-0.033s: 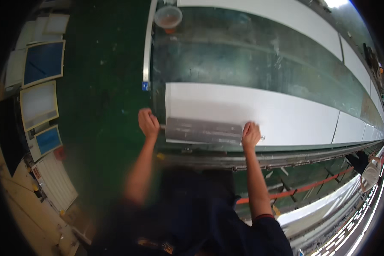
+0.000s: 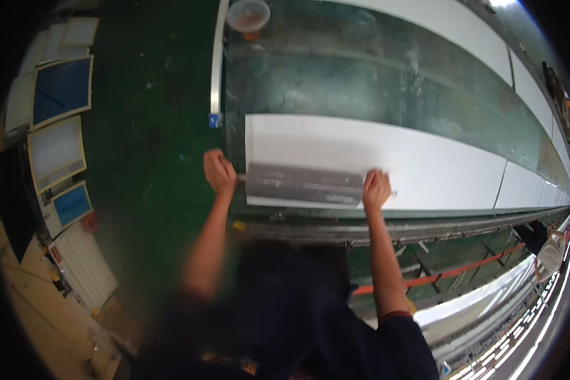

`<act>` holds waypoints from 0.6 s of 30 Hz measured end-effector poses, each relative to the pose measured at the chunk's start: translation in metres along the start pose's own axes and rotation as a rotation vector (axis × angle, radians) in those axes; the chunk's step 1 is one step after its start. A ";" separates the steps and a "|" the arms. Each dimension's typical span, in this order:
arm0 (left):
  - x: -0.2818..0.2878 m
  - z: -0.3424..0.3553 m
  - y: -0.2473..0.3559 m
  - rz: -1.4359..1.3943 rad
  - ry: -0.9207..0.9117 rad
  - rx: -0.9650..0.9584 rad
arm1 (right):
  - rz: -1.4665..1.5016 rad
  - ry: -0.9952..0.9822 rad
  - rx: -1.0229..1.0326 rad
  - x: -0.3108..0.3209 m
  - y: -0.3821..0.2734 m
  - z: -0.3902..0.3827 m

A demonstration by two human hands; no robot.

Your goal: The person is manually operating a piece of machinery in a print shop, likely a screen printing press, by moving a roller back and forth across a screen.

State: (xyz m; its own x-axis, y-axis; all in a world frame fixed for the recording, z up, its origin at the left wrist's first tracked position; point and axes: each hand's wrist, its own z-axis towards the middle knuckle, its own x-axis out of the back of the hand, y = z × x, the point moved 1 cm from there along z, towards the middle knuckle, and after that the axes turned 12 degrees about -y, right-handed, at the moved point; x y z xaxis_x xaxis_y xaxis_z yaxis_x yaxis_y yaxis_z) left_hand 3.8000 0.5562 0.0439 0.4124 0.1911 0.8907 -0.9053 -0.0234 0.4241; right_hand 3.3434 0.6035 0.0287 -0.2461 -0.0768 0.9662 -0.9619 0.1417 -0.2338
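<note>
A grey cylindrical roller (image 2: pixel 304 184) lies lengthwise across the near left part of a white sheet (image 2: pixel 437 164) on a long green table. My left hand (image 2: pixel 220 173) is closed around the thin handle at the roller's left end, just beyond the sheet's edge. At the other end, my right hand (image 2: pixel 377 189) is closed on the right handle, whose tip pokes out past the fingers. Both forearms reach forward from the lower edge, and the roller appears to rest on the sheet.
A metal rail (image 2: pixel 217 63) with a blue end edges the table's left end. Near it stands a translucent bowl (image 2: pixel 249 17). Framed panels (image 2: pixel 62 92) line the far left. Along the near side runs a metal rail (image 2: pixel 297 232); another person (image 2: pixel 550 253) is far right.
The whole view has shifted a little, so the table sits slightly higher in the picture. Both hands keep their grip, and the roller stays at nearly the same place on the sheet.
</note>
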 end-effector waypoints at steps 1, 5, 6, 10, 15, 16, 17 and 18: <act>0.000 0.005 -0.003 -0.043 0.002 0.090 | 0.055 -0.046 0.046 0.010 -0.012 0.019; -0.015 0.052 -0.004 -0.150 0.107 0.203 | 0.144 -0.002 0.037 0.017 -0.025 0.083; -0.019 0.060 -0.003 -0.151 0.106 0.202 | 0.180 0.020 0.025 0.015 -0.025 0.096; -0.024 0.077 0.002 -0.189 0.235 0.276 | 0.139 0.006 0.001 0.013 -0.022 0.120; -0.024 0.067 0.004 -0.246 0.212 0.389 | 0.154 0.019 -0.074 0.004 -0.017 0.112; -0.023 0.063 0.001 -0.272 0.237 0.403 | 0.154 0.019 -0.073 0.003 -0.021 0.112; -0.022 0.058 -0.002 -0.298 0.260 0.416 | 0.197 0.071 -0.060 0.003 -0.023 0.112; -0.022 0.053 -0.003 -0.300 0.253 0.415 | 0.235 0.121 -0.054 0.005 -0.023 0.109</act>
State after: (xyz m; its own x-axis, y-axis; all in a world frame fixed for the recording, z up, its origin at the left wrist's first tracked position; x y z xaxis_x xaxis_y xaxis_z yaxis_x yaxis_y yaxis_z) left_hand 3.7988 0.4996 0.0318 0.5618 0.4765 0.6763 -0.6152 -0.3059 0.7266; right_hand 3.3517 0.4921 0.0274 -0.4426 0.0826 0.8929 -0.8716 0.1945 -0.4500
